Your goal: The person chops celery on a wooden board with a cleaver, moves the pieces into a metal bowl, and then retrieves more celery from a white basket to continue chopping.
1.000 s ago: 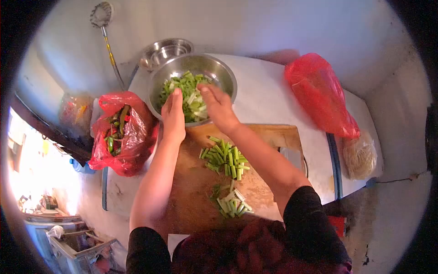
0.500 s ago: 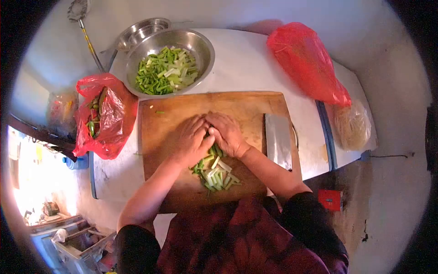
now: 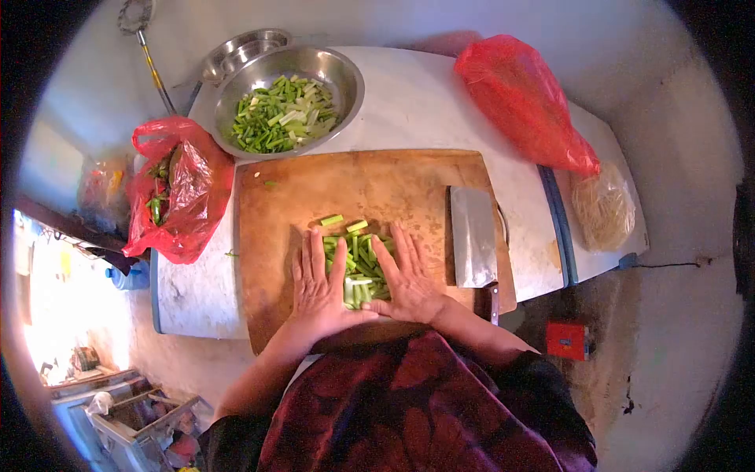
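Chopped green stalks (image 3: 360,263) lie in a pile near the front of the wooden cutting board (image 3: 354,177). My left hand (image 3: 320,283) rests against the pile's left side, palm down with fingers spread. Against the right side is my right hand (image 3: 407,279), its fingers also stretched forward. The thumbs come close together at the near edge of the pile. Two loose pieces sit just beyond the fingertips. A cleaver (image 3: 473,236) lies flat on the board to the right of my right hand, its handle toward me.
Behind the board, a steel bowl (image 3: 351,118) holds cut green pieces, with another steel bowl (image 3: 244,49) behind it. An open red bag (image 3: 191,193) with peppers is at the left. A red bag (image 3: 523,102) and a clear bag of noodles (image 3: 604,206) are at the right.
Both hands have moved back toward me and apart, from covering the far part of the pile to flanking it. The pieces are now gathered between them, and the cleaver's handle shows.
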`<state>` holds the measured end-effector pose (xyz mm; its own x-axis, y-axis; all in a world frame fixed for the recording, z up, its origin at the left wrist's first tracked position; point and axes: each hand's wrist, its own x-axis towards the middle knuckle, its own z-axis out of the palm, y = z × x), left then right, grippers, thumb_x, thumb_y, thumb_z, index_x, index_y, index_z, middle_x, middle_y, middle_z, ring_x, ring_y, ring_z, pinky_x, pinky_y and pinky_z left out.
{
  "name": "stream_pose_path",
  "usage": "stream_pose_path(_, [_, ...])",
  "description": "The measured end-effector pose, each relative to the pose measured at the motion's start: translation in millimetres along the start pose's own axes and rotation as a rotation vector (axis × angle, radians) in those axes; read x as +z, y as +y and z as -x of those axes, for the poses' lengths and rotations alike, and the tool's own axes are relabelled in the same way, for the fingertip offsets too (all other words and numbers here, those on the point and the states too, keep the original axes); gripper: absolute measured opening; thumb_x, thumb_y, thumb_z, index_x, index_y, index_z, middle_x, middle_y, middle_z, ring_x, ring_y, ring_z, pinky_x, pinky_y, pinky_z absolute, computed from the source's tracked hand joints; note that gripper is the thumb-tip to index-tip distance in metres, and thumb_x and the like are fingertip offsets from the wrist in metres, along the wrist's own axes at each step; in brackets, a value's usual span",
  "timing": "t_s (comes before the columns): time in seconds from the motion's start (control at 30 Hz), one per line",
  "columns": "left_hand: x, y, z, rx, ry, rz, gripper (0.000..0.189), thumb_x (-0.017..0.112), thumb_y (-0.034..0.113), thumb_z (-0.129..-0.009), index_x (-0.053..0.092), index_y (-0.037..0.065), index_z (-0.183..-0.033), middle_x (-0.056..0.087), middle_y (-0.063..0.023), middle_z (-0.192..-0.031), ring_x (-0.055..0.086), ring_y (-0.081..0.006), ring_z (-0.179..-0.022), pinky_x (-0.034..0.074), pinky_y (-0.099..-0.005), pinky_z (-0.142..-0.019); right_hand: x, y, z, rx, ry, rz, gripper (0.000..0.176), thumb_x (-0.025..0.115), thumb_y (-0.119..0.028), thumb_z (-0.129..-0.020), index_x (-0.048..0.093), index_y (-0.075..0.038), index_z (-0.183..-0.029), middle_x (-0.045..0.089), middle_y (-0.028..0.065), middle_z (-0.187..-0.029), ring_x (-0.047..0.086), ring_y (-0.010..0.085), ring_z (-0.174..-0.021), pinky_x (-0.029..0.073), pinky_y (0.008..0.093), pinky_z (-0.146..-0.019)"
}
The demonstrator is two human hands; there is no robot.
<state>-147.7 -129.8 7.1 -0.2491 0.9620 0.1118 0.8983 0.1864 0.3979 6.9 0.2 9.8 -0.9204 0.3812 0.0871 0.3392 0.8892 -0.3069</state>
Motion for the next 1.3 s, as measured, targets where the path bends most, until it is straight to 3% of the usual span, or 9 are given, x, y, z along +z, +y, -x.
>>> stream_pose_path(0.23, [-5, -19, -41, 0.066, -0.017, -0.044, 0.114, 0.077, 0.049, -0.056, 0.019, 0.002, -0.142, 0.007, -0.0279, -0.146, 0.007, -0.0465, -0.136, 0.009, -0.0588, -0.108, 13, 6, -55, -0.079, 0.171, -0.151, 0.066, 0.052, -0.042, -0.086, 0.036, 0.001, -0.134, 0.033, 0.0283, -0.137, 0.027, 0.0468, -0.128, 0.02, 0.0541, -0.106])
stream_pose_path(0.4, [14, -8, -59, 0.054, 0.356, 0.174, 0.064, 0.059, 0.018, -0.072, 0.04, 0.0, -0.131, 0.04, -0.0258, -0.129, 0.037, -0.0431, -0.122, 0.028, -0.0502, -0.103, 29, -12, -68, 0.194, 0.418, -0.838, 0.037, 0.043, -0.025, -0.094, 0.052, 0.001, -0.119, 0.058, 0.0198, -0.112, 0.054, 0.0335, -0.106, 0.041, 0.0384, -0.093])
stream_pose_path(0.53, [34, 2, -62, -0.141, 0.607, 0.831, 0.052, 0.054, 0.009, -0.076, 0.047, -0.002, -0.126, 0.048, -0.0189, -0.123, 0.047, -0.0325, -0.114, 0.036, -0.0387, -0.099, 36, -35, -82, 0.308, 0.539, -1.252, 0.029, 0.04, -0.018, -0.097, 0.053, 0.0, -0.115, 0.06, 0.0093, -0.105, 0.055, 0.0166, -0.097, 0.043, 0.0297, -0.087])
stream_pose_path(0.63, [39, 11, -63, -0.219, 0.684, 1.113, 0.044, 0.047, -0.001, -0.082, 0.049, 0.003, -0.126, 0.054, -0.0085, -0.115, 0.05, -0.0175, -0.109, 0.04, -0.0308, -0.093, 30, -46, -87, 0.49, 0.526, -1.53, 0.025, 0.043, -0.017, -0.096, 0.055, -0.002, -0.112, 0.059, 0.0051, -0.1, 0.054, 0.0134, -0.092, 0.044, 0.0272, -0.084])
stream_pose_path(0.73, [35, 14, -63, -0.34, 0.658, 1.324, 0.045, 0.046, -0.005, -0.082, 0.048, 0.002, -0.127, 0.054, -0.0072, -0.115, 0.05, -0.0153, -0.108, 0.04, -0.028, -0.093, 23, -51, -89, 0.579, 0.466, -1.702, 0.021, 0.045, -0.016, -0.096, 0.055, -0.004, -0.109, 0.058, 0.0025, -0.099, 0.052, 0.0108, -0.091, 0.044, 0.0255, -0.083])
stream_pose_path(0.97, [-26, 19, -79, -0.382, 0.665, 1.452, 0.046, 0.048, -0.005, -0.079, 0.047, -0.001, -0.125, 0.049, -0.0097, -0.121, 0.049, -0.0166, -0.111, 0.039, -0.0295, -0.096, -23, -71, -120, 0.628, 0.465, -1.678, 0.021, 0.047, -0.017, -0.095, 0.056, -0.004, -0.108, 0.058, 0.003, -0.099, 0.053, 0.0112, -0.09, 0.044, 0.0251, -0.082])
stream_pose_path(1.2, [-130, -42, -186, -0.072, 0.85, 1.158, 0.048, 0.051, 0.001, -0.081, 0.045, 0.0, -0.129, 0.057, -0.0096, -0.114, 0.052, -0.0156, -0.106, 0.041, -0.0287, -0.093, -84, -49, -268, -0.074, 0.591, -1.372, 0.026, 0.047, -0.02, -0.094, 0.057, 0.0, -0.108, 0.057, 0.0048, -0.101, 0.05, 0.0121, -0.093, 0.042, 0.027, -0.085])
stream_pose_path(1.27, [-111, -89, -217, -0.099, 0.751, 1.438, 0.054, 0.059, 0.006, -0.081, 0.042, -0.001, -0.131, 0.058, -0.0098, -0.111, 0.054, -0.0159, -0.101, 0.043, -0.0278, -0.088, -74, -26, -302, 0.132, 0.425, -1.356, 0.026, 0.046, -0.019, -0.094, 0.059, 0.001, -0.105, 0.058, 0.0045, -0.097, 0.05, 0.0121, -0.092, 0.041, 0.0271, -0.085])
stream_pose_path(1.3, [-105, -97, -214, -0.185, 0.764, 1.261, 0.055, 0.061, 0.008, -0.08, 0.041, -0.002, -0.131, 0.058, -0.0102, -0.109, 0.054, -0.016, -0.099, 0.043, -0.0282, -0.087, -65, -20, -297, 0.072, 0.51, -1.216, 0.025, 0.046, -0.018, -0.094, 0.059, 0.001, -0.103, 0.059, 0.0065, -0.093, 0.051, 0.0142, -0.088, 0.042, 0.0284, -0.082])
